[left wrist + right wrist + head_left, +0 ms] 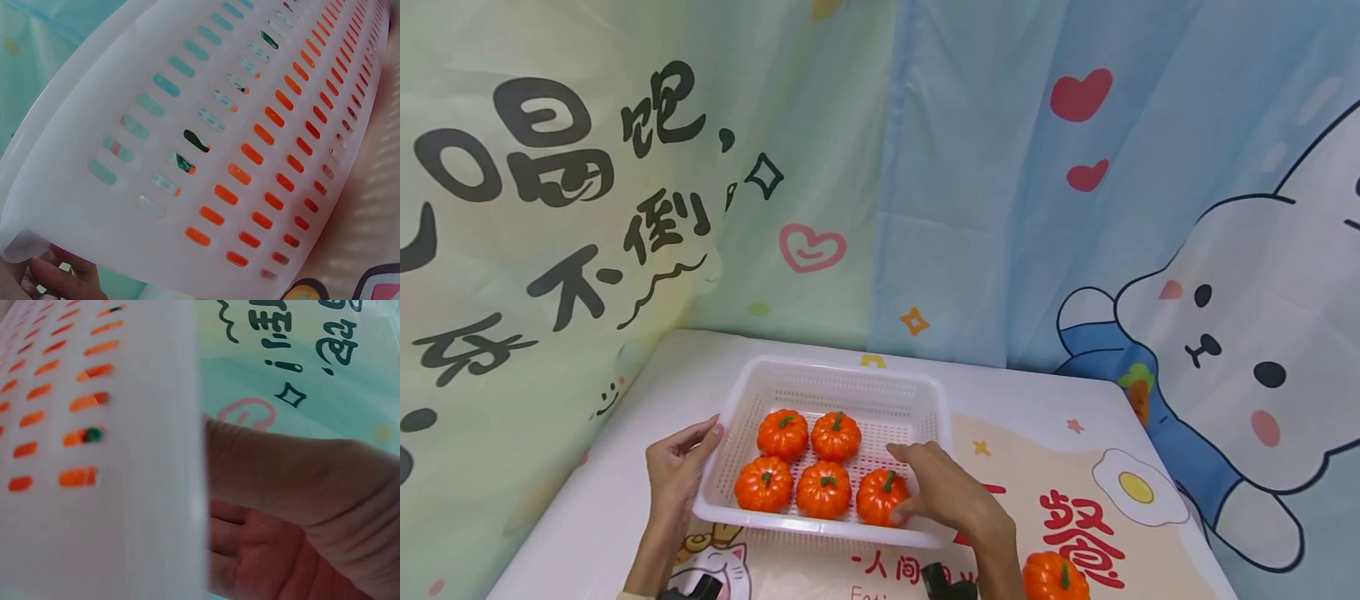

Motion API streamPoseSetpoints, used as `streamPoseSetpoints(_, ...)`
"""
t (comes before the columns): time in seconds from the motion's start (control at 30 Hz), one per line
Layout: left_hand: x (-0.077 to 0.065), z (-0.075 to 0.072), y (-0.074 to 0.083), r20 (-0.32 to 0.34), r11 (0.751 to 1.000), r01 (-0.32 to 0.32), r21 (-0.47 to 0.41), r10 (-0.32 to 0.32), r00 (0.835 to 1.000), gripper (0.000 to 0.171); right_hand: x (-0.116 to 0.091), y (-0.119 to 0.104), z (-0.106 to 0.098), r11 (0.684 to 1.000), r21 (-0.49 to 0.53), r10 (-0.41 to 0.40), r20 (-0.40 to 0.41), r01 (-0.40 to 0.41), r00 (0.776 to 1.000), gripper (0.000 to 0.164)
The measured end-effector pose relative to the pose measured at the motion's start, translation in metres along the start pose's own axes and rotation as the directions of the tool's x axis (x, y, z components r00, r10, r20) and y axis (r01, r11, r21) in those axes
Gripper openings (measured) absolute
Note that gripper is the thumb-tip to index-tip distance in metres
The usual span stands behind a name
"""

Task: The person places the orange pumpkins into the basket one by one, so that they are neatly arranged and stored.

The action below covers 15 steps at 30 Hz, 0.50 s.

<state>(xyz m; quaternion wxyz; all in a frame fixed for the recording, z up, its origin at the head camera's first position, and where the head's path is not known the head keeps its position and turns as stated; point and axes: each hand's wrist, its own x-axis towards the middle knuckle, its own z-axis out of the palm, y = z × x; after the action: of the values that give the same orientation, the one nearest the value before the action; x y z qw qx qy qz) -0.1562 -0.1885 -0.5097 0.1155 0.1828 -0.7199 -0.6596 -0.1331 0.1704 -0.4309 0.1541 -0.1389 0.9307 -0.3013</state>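
A white perforated plastic basket (838,379) stands on the table with several small orange pumpkins (823,490) inside, each with a green stem. My left hand (676,467) holds the basket's left rim; in the left wrist view its curled fingers (62,275) show at the rim's corner. Over the front right of the basket is my right hand (951,492), thumb against the right side of the nearest pumpkin (878,497) and forefinger spread apart from it. Beyond the basket wall (156,487), the right wrist view shows that hand's thumb and palm; the fingertips are hidden.
Another orange pumpkin (1056,577) lies on the table at the front right, outside the basket. A printed mat (1022,454) with red characters and a fried egg covers the tabletop. Patterned curtains (955,183) hang behind and to the left.
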Motion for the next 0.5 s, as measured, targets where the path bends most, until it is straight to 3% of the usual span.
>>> streamPoseSetpoints(0.27,0.001,-0.002,-0.002,0.0,1.0,0.003,-0.008,-0.003,1.0,0.039,-0.018,-0.004,-0.009,1.0,0.006,0.012,-0.067,-0.012,0.998,0.083)
streamPoseSetpoints(0.5,0.001,-0.001,-0.002,0.008,1.0,0.013,-0.021,-0.013,1.0,0.04,-0.034,-0.005,-0.02,0.997,-0.014,0.08,-0.122,-0.082,0.989,0.086)
